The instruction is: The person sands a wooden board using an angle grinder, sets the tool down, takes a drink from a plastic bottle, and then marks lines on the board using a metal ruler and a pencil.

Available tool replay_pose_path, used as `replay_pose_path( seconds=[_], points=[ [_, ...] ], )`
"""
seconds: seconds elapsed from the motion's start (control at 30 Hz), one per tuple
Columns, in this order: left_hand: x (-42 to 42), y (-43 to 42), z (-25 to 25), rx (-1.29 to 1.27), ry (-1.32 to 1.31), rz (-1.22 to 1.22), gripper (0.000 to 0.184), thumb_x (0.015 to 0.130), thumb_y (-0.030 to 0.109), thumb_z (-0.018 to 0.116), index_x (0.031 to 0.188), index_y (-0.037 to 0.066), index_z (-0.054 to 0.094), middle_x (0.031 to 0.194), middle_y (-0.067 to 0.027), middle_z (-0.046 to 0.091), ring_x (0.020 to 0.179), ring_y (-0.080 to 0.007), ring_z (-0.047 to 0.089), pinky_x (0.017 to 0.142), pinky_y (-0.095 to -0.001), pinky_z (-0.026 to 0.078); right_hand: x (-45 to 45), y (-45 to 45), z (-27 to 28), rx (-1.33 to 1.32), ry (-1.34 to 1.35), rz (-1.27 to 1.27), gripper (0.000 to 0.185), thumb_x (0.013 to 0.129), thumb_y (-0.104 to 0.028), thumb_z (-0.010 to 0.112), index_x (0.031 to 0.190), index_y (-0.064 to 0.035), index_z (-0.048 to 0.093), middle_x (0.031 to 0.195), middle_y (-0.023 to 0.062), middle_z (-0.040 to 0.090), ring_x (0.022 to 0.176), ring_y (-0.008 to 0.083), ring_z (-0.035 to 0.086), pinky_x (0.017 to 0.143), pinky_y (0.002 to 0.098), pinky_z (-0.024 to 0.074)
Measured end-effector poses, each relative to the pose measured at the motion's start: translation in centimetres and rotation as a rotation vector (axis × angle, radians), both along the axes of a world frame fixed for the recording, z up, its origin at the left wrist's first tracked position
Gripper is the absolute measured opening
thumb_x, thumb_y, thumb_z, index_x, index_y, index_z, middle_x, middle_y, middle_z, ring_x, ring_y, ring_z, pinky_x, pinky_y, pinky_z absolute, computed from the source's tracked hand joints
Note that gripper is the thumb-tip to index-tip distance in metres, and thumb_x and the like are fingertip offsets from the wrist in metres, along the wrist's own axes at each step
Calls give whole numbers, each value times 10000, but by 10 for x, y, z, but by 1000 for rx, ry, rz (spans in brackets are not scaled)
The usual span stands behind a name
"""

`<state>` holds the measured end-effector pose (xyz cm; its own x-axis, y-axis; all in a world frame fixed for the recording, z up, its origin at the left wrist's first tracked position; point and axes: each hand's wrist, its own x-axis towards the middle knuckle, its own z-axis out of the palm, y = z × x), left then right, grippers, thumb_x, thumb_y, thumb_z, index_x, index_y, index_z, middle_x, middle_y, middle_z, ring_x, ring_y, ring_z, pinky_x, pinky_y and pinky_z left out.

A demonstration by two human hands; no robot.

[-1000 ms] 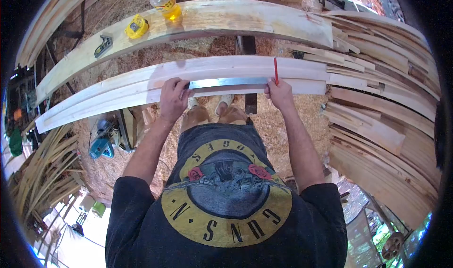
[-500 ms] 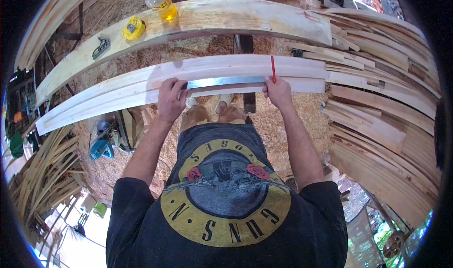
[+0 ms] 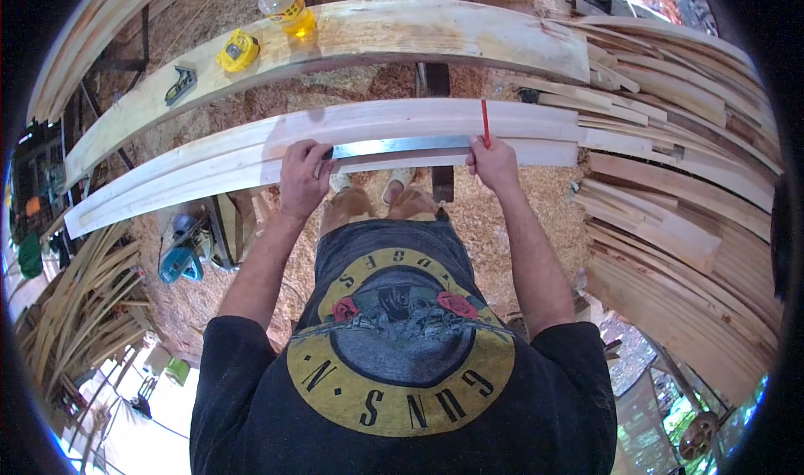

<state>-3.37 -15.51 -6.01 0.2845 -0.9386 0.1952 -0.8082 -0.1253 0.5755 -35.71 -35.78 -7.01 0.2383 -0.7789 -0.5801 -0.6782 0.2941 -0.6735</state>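
A shiny metal strip (image 3: 400,145), like a ruler, lies lengthwise over pale wooden boards (image 3: 335,123). Its left end is gripped by my left hand (image 3: 305,174), with the fingers curled at the boards' near side. At the strip's right end, my right hand (image 3: 494,161) is closed around a red pencil (image 3: 485,122), which points up and away from me. The right fingertips also touch the strip's end. The strip's two ends are partly hidden by my fingers.
Beyond lies a thick plank (image 3: 394,31) bearing a yellow tape measure (image 3: 239,51), a bottle of yellow liquid (image 3: 287,9) and a small dark tool (image 3: 180,85). Stacked boards (image 3: 670,215) fill the right. A teal power tool (image 3: 180,264) sits on the shavings at lower left.
Both hands, the strip and the pencil appear slightly further left than a second ago, along with a small shift of the whole view. The grips look the same.
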Motion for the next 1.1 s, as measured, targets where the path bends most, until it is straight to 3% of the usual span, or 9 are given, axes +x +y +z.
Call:
replay_pose_path(
  seconds=[0.87, 0.97, 1.07, 1.1],
  points=[
    [1, 0, -2, -27, 28, 2, 242, 793, 87, 807, 1026, 72, 744, 988, -112, 653, 962, -323, 630, 841, -443, 513, -6, -10, 1, 93, -13, -95, 386, 1043, -343, 589, 943, 8, 717, 686, 81, 710, 585, 157, 689, 570, 328, 553],
    [1, 0, -2, -35, 29, 5, 237, 790, 87, 807, 1020, 74, 748, 981, -109, 656, 953, -321, 633, 835, -441, 515, -14, -20, 13, -65, 36, -55, 393, 1044, -343, 587, 946, 15, 716, 714, 89, 720, 620, 166, 701, 596, 332, 556],
    [2, 0, -3, -29, 20, 6, 243, 781, 85, 812, 1017, 79, 752, 982, -109, 660, 948, -320, 637, 829, -439, 520, -6, -22, 40, -192, 67, -173, 425, 1049, -382, 567, 965, 5, 720, 734, 88, 715, 642, 168, 689, 611, 336, 547],
    [2, 0, -4, -25, 17, 7, 248, 777, 85, 815, 1016, 81, 753, 983, -110, 662, 948, -320, 639, 827, -438, 521, -6, -23, 35, -233, -86, -202, 429, 1049, -392, 560, 975, 0, 721, 735, 83, 708, 637, 160, 673, 609, 328, 537]
  ],
)
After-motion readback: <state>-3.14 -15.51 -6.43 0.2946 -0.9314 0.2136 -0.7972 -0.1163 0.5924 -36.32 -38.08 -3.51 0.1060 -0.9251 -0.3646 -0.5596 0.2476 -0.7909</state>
